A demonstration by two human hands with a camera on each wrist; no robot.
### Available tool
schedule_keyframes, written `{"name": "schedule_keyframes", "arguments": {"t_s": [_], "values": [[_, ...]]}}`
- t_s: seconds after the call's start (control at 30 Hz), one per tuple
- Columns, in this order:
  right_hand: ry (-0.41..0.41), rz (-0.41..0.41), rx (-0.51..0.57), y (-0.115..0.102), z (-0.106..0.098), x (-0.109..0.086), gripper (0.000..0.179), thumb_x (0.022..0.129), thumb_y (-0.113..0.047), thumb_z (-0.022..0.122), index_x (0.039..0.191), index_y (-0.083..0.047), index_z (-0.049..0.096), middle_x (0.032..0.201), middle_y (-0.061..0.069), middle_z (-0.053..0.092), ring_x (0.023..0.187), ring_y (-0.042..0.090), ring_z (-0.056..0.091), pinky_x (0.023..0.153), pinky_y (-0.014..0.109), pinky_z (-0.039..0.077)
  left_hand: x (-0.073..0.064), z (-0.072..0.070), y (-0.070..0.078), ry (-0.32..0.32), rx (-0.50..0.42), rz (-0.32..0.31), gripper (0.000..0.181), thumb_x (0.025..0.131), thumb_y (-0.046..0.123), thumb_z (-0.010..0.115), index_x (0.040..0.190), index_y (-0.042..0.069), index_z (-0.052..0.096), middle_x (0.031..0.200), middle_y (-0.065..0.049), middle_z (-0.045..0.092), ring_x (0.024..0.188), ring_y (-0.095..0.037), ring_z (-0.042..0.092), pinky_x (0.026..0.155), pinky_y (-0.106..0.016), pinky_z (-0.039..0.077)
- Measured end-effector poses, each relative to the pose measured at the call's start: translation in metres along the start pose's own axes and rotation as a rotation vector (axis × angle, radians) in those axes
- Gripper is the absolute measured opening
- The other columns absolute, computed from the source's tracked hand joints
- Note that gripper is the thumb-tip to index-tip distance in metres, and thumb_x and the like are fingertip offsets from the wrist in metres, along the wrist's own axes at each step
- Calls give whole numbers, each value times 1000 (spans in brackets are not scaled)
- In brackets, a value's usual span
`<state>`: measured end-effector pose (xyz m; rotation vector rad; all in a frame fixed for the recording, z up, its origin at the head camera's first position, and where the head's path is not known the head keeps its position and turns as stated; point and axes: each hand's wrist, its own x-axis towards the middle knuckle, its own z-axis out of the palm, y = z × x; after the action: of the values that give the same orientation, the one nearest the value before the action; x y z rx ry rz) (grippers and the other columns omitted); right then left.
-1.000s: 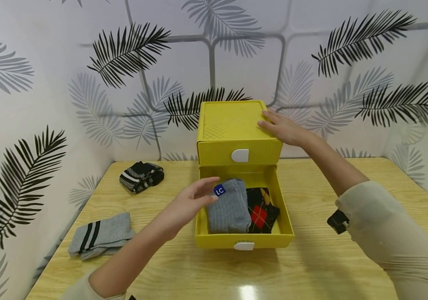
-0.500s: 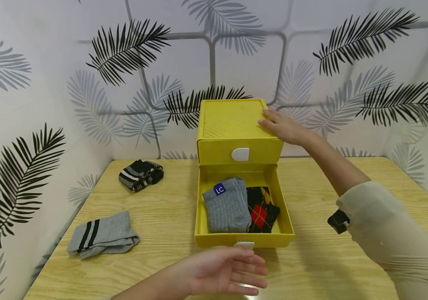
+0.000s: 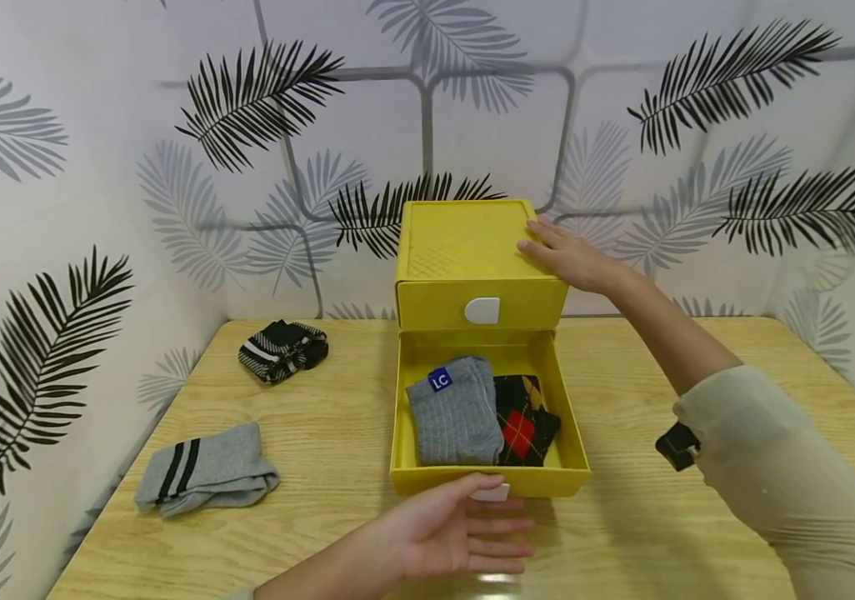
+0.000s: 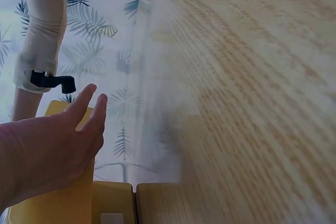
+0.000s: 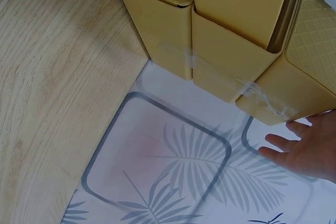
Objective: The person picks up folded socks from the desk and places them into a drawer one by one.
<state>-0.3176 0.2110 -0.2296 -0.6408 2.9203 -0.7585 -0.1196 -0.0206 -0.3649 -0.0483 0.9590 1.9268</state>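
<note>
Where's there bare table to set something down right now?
Bare table lies between the striped grey socks and the open drawer, and between the drawer and the right sleeve. Inside the drawer, the tagged grey socks and argyle socks leave only narrow margins. The left hand crowds the drawer's front.

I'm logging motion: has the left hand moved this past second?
Yes: the left hand went nearer and rightward, from the left edge of the open drawer to its front.
</note>
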Motion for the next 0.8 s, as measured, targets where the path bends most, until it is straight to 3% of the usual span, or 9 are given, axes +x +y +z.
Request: {"name": "schedule_keyframes", "arguments": {"t_s": [0.27,0.57,0.8], "values": [[-3,0,-1,-1,-1,-1,67,99,-42,28,147,0,7,151,19,-1,136,35,-2,106,52,0,1,3,15,23,24,13,60,93,36,50,132,-8,39,133,-27,41,120,-48,37,97,-50,34],[7,-11,-2,2,0,0,66,99,-41,29,146,1,9,150,21,0,135,37,-2,106,53,1,9,1,29,23,102,40,65,93,39,49,134,-9,37,135,-27,38,120,-48,37,96,-50,36],[2,-7,4,1,0,1,66,99,-41,28,147,0,8,150,20,-1,135,36,-3,105,53,0,16,-1,39,34,106,41,64,93,39,48,134,-10,37,135,-26,39,120,-48,36,96,-50,35]]}}
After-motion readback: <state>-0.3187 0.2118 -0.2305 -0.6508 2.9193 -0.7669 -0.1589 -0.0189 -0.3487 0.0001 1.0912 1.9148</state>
